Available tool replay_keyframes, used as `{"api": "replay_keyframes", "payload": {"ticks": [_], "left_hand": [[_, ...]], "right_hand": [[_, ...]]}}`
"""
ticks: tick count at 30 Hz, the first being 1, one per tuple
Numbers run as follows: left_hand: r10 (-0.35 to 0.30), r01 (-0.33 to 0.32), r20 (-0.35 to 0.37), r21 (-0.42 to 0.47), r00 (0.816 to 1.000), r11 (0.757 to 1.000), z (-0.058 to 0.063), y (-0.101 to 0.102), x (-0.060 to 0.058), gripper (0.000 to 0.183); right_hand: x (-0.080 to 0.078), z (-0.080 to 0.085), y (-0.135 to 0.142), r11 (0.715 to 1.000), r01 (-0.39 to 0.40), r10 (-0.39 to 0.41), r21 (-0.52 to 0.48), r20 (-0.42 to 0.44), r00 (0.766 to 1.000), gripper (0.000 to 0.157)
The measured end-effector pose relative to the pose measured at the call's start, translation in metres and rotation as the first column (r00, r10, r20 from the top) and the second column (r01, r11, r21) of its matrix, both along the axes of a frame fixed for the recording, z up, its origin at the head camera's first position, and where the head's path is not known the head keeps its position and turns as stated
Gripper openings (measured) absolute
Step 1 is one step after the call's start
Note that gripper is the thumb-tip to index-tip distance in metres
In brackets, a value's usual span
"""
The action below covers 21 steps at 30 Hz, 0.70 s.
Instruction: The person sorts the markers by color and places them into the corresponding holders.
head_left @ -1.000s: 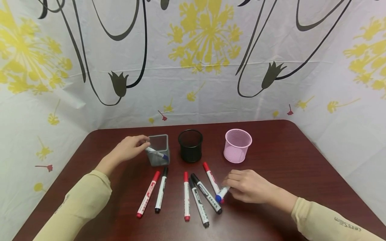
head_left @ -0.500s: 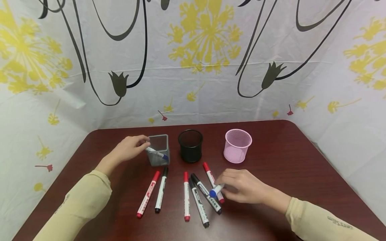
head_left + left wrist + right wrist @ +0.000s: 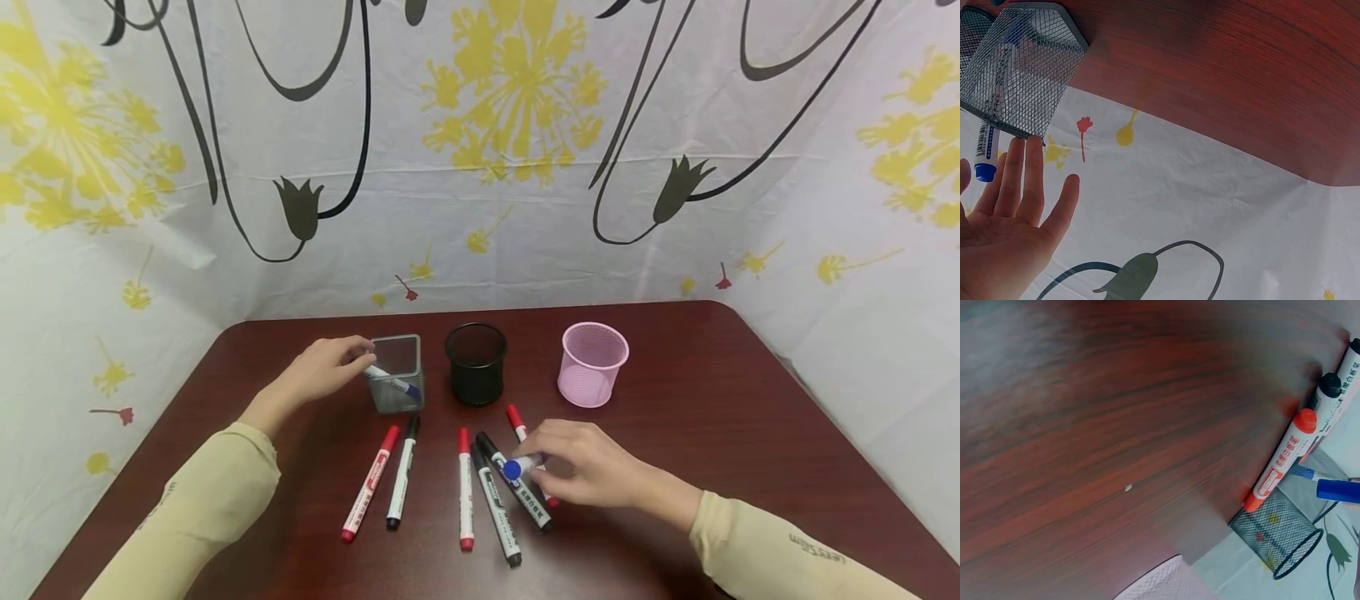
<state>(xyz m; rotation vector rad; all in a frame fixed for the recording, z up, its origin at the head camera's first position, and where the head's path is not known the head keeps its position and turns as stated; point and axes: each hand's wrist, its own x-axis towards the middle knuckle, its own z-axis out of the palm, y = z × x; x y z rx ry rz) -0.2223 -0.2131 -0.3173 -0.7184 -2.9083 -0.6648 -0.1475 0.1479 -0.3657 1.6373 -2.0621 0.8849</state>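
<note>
1. Head view: the left hand (image 3: 326, 367) is at the left rim of the square grey mesh pen holder (image 3: 386, 403). A blue-and-white whiteboard marker (image 3: 395, 383) slants inside this holder, its upper end at the thumb.
2. Head view: the right hand (image 3: 583, 462) pinches a blue-capped whiteboard marker (image 3: 524, 465) between thumb and fingers, cap pointing left, above the black whiteboard marker (image 3: 516, 483) and a partly hidden red whiteboard marker (image 3: 516, 417).
3. Head view: four more markers, two red and two black, lie on the dark wood-grain table (image 3: 697, 375). Behind them stand the round black mesh pen holder (image 3: 477, 386) and the pink mesh pen holder (image 3: 587, 386).
4. Left wrist view: the left fingers are straight and spread, two tips at the grey holder's rim. The slanting marker's blue end sticks out beyond the rim, between thumb and fingers; whether they touch it, I cannot tell.
5. Right wrist view: the held marker's blue cap enters at the right edge; the right fingers' grip cannot be made out here.
</note>
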Motion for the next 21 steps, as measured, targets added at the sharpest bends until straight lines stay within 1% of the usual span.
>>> {"api": "replay_keyframes", "payload": {"ticks": [3,6,8,11,14,18,21], "left_hand": [[0.000,0.000,0.000,0.000,1.000,1.000,0.000,0.000,0.000,0.028],[0.001,-0.001,-0.002,0.000,1.000,1.000,-0.001,-0.001,0.000,0.028],[0.003,-0.003,-0.005,0.003,1.000,1.000,-0.001,-0.001,0.000,0.028],[0.002,-0.002,-0.011,0.002,1.000,1.000,-0.001,0.000,-0.001,0.027],[0.002,-0.002,-0.013,0.001,1.000,1.000,-0.002,-0.001,-0.001,0.027],[0.006,-0.006,-0.010,0.000,1.000,1.000,-0.002,-0.001,-0.001,0.027],[0.013,-0.013,-0.007,-0.002,1.000,1.000,-0.002,-0.001,-0.001,0.028]], "right_hand": [[0.000,0.000,-0.004,1.000,-0.012,0.012,-0.028,0.012,1.000,0.028],[0.001,0.003,-0.010,0.997,-0.029,0.031,-0.069,0.023,0.999,0.026],[0.004,0.009,-0.014,0.995,-0.027,0.032,-0.094,0.045,0.998,0.027],[0.011,0.021,-0.019,0.993,-0.009,0.022,-0.119,0.107,0.994,0.028],[0.017,0.032,-0.025,0.992,0.019,0.006,-0.128,0.196,0.981,0.027],[0.020,0.037,-0.030,0.988,0.066,-0.020,-0.137,0.317,0.948,0.025],[0.020,0.038,-0.034,0.985,0.097,-0.039,-0.145,0.358,0.933,0.025]]}}
